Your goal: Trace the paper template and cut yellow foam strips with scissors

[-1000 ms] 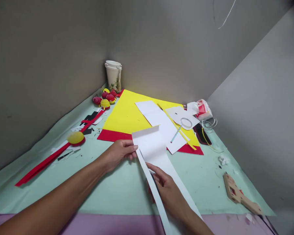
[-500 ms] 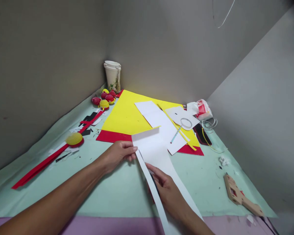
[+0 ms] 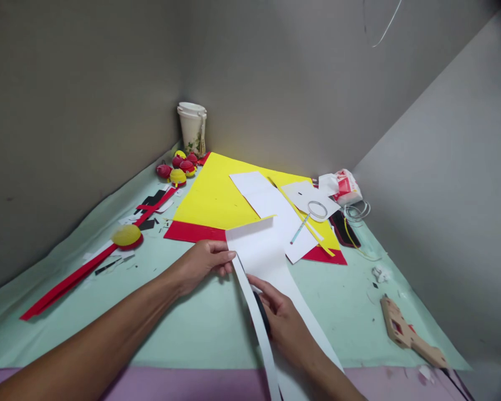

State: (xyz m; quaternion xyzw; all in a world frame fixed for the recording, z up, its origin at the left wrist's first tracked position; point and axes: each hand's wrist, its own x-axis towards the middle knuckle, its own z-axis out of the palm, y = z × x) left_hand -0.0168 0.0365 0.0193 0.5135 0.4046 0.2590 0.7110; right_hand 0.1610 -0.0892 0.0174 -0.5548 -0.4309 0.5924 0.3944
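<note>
The white sheet (image 3: pixel 263 250) lies slanted between the two hands, its far end resting on the red sheet (image 3: pixel 187 231) and yellow sheet (image 3: pixel 212 195) beyond them. A narrow strip (image 3: pixel 259 334) hangs split from its left edge, running back toward the person. The left hand (image 3: pixel 200 264) is closed in a pinch on the sheet's left edge where the split begins, just as half a second ago. The right hand (image 3: pixel 288 328) has crept up the sheet toward the left hand. It curls around a dark tool (image 3: pixel 262 314), now showing more plainly at the thumb though too hidden to identify. The green tabletop (image 3: pixel 183 328) lies beneath, and a wooden tool (image 3: pixel 404 331) sits well right of the right hand, unmoved.
</note>
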